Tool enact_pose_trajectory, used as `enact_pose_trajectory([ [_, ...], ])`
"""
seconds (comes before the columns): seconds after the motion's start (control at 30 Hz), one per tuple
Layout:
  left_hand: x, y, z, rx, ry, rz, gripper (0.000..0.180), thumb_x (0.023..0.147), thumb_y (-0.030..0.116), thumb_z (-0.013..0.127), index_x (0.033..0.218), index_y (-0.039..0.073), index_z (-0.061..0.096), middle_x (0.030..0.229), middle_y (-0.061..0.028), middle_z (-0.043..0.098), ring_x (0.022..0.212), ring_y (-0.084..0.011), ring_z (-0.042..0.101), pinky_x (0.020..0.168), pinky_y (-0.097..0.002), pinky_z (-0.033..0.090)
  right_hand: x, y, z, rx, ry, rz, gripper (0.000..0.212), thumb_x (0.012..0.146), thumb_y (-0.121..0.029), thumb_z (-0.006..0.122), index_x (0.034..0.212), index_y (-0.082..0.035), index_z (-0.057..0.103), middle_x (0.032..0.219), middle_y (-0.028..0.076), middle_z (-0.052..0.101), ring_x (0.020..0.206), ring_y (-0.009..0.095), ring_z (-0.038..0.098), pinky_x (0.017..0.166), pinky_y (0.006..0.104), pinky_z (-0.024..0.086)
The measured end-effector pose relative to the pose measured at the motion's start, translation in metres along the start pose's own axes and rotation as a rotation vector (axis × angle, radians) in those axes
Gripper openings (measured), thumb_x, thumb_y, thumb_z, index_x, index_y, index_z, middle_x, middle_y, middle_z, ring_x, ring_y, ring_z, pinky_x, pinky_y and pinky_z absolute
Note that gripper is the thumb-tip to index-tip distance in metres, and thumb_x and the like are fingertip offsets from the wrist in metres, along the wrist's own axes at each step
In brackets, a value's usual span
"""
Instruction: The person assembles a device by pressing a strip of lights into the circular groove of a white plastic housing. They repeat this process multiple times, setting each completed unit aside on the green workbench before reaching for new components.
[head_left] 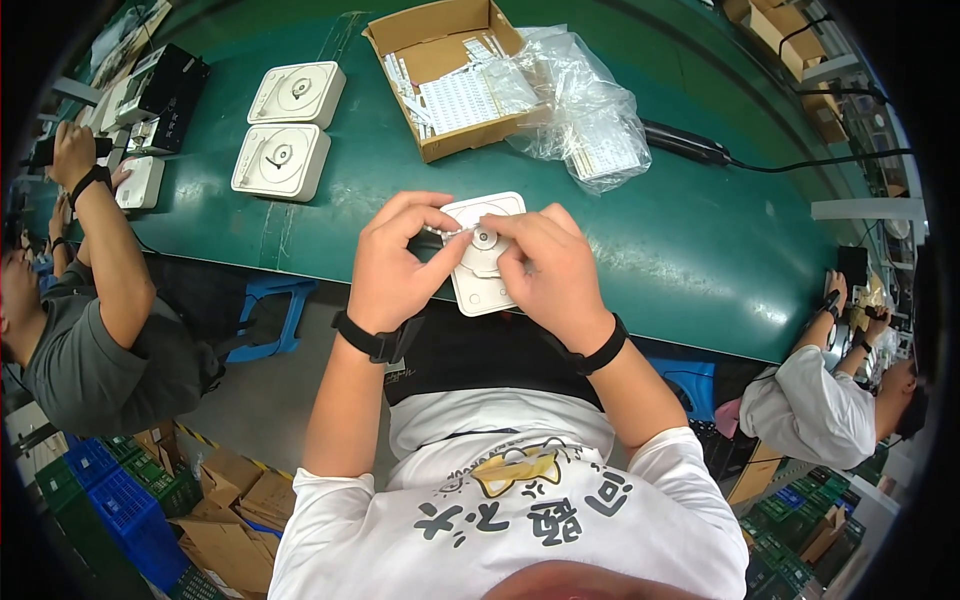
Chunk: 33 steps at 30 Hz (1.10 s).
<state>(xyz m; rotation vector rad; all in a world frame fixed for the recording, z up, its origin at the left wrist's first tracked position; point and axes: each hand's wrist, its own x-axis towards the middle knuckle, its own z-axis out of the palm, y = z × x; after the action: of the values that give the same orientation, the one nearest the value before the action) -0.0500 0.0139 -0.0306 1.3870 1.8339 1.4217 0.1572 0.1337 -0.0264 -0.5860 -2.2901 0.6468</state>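
Note:
A white square plastic unit with a round hub lies at the near edge of the green belt. My left hand and my right hand meet over it, both pinching a small thin white strip just left of the hub. Each wrist wears a black band. My fingers cover most of the unit's top face.
Two more white square units sit far left on the belt. An open cardboard box of white strips and a crumpled clear bag lie behind. A black tool with cable rests right. Other people work on both sides.

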Motion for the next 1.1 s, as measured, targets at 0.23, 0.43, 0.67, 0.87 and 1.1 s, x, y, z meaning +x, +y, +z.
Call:
enact_pose_trajectory([
  [0.23, -0.014, 0.009, -0.001, 0.212, 0.014, 0.117, 0.016, 0.093, 0.008, 0.096, 0.105, 0.005, 0.085, 0.145, -0.0150, 0.082, 0.132, -0.0358, 0.075, 0.112, -0.0463, 0.059, 0.005, 0.002, -0.005, -0.025, -0.087, -0.112, 0.041, 0.086, 0.009, 0.076, 0.121, -0.011, 0.085, 0.110, 0.006, 0.086, 0.086, 0.032, 0.067, 0.082, 0.0430, 0.058],
  [0.43, -0.015, 0.011, -0.001, 0.264, 0.008, 0.110, 0.018, 0.093, 0.008, 0.095, 0.105, 0.006, 0.083, 0.150, -0.0156, 0.081, 0.136, -0.0368, 0.072, 0.116, -0.0482, 0.057, 0.003, 0.001, -0.004, 0.008, -0.085, -0.086, 0.041, 0.087, 0.010, 0.075, 0.121, -0.011, 0.085, 0.107, 0.006, 0.084, 0.085, 0.032, 0.067, 0.081, 0.0433, 0.057],
  [0.67, -0.018, 0.011, 0.002, 0.177, -0.043, 0.166, 0.018, 0.093, 0.010, 0.097, 0.102, 0.007, 0.082, 0.159, -0.0169, 0.078, 0.153, -0.0449, 0.067, 0.127, -0.0546, 0.052, 0.008, 0.000, -0.007, 0.019, -0.083, -0.068, 0.040, 0.087, 0.010, 0.075, 0.120, -0.011, 0.084, 0.105, 0.006, 0.083, 0.086, 0.032, 0.067, 0.081, 0.0439, 0.057],
  [0.87, -0.033, -0.001, 0.008, 0.161, -0.114, 0.295, 0.056, 0.083, 0.021, 0.107, 0.130, 0.009, 0.079, 0.159, -0.0151, 0.077, 0.165, -0.0469, 0.057, 0.130, -0.0575, 0.050, 0.010, 0.003, -0.009, 0.003, -0.137, -0.111, 0.032, 0.089, 0.009, 0.076, 0.113, -0.011, 0.082, 0.104, 0.005, 0.080, 0.091, 0.032, 0.068, 0.083, 0.0452, 0.058],
  [1.1, -0.040, -0.014, 0.019, 0.224, -0.066, 0.313, 0.112, 0.067, 0.031, 0.117, 0.162, 0.012, 0.062, 0.161, -0.0099, 0.073, 0.167, -0.0451, 0.055, 0.131, -0.0573, 0.050, 0.024, -0.016, -0.014, 0.043, -0.184, 0.042, 0.014, 0.090, -0.013, 0.089, 0.099, -0.009, 0.079, 0.103, 0.008, 0.080, 0.094, 0.034, 0.070, 0.085, 0.0454, 0.060],
])
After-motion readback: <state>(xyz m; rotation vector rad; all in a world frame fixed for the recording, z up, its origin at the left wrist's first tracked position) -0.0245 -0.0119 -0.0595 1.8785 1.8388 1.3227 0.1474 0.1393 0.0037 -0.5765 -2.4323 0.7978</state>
